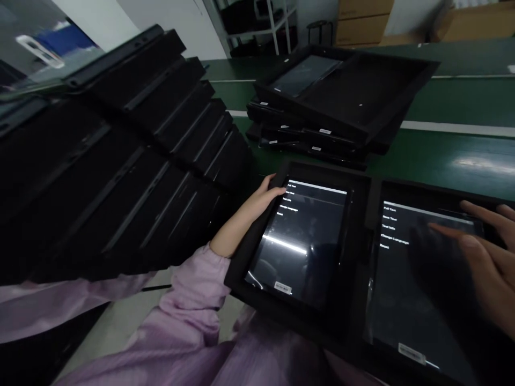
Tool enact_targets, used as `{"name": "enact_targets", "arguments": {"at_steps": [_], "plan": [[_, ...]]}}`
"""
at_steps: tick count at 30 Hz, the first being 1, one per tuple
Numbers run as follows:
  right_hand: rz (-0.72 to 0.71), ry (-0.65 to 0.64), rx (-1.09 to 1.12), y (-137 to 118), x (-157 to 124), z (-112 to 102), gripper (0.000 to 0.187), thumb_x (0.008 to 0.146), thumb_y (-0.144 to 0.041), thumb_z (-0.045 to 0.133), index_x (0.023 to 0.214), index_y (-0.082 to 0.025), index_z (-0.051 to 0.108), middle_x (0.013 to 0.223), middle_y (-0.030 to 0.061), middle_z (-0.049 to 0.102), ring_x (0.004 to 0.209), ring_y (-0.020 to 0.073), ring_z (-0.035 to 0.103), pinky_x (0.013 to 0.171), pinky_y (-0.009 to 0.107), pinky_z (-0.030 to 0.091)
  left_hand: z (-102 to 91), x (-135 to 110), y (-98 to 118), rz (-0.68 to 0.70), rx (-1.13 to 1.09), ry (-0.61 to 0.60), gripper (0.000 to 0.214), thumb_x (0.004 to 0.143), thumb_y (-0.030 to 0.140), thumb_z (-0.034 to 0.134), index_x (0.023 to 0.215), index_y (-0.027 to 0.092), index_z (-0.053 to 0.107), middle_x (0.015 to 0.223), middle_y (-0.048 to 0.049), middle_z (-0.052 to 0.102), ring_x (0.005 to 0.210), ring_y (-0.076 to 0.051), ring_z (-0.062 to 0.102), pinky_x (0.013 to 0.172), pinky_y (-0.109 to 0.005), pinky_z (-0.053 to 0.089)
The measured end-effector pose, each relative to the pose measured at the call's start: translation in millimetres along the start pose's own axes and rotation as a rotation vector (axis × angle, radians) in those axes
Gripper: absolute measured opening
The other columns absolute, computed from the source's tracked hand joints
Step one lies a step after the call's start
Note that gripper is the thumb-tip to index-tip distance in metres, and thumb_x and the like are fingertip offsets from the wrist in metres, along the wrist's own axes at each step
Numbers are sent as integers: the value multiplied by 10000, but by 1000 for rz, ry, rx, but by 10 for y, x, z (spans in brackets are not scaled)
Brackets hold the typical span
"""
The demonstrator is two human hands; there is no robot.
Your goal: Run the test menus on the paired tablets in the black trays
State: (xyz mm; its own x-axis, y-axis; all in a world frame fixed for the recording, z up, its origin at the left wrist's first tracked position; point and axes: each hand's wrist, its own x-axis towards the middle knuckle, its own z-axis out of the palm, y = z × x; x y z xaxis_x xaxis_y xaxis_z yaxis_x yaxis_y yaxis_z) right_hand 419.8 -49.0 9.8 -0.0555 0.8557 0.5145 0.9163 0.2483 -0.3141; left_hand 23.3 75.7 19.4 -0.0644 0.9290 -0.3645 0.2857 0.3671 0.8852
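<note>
A black two-compartment tray (358, 257) is in front of me, tilted, with a tablet in each compartment. The left tablet (309, 225) and the right tablet (402, 289) both have lit screens showing a short text menu that starts with "Full Test", and each bears a small white label near its lower edge. My left hand (263, 198) grips the tray's left rim, its thumb on top near the left tablet's upper corner. Over the right tablet is my right hand (486, 252), fingers apart and index finger stretched toward the screen; whether it touches the glass I cannot tell.
Tall stacks of black trays (132, 145) rise at my left. Beyond the held tray, more trays (374, 91) lie piled unevenly on the green work surface (462, 153); the top one has a dark tablet (308, 75) in its left compartment. Cardboard boxes (362, 24) and a shelf stand behind.
</note>
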Motion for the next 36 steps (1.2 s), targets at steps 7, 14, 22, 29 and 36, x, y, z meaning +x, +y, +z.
{"name": "enact_targets", "arguments": {"at_steps": [7,14,22,29,36], "plan": [[63,61,32,-143,86,-133,446,1101,-486,405,1100,-323,821,1397,48,722,1424,374,571,1136,671,459,18,20,45,3,73,9,719,788,420,793,1450,269,559,1219,-51,755,1144,-303,718,1070,-428,535],[29,45,16,-176,80,-142,507,1100,-526,412,1011,-293,854,1300,64,764,1330,345,637,1035,582,555,11,78,-72,33,-16,34,684,775,471,777,1406,272,606,1146,-45,769,1103,-312,733,1021,-433,564],[-220,-90,24,-180,83,-122,438,1094,-443,467,997,-289,865,1385,78,708,1410,399,553,1021,607,571,-2,-42,-85,36,-120,-3,641,775,426,781,1375,252,638,1065,-18,785,1068,-288,746,983,-398,574],[-216,-38,9,-156,83,-100,508,1091,-496,434,913,-258,847,1291,105,738,1367,433,581,924,632,566,-57,-290,-93,17,-167,-79,710,738,331,795,1415,247,598,1234,-30,771,1195,-299,717,1090,-415,530],[109,-18,130,-123,-7,-129,432,1082,-548,467,959,-353,833,1278,64,754,1383,269,599,1118,523,471,-64,-186,-141,42,-111,-71,763,731,294,822,1444,232,557,1256,-48,758,1214,-307,700,1129,-456,500]]}}
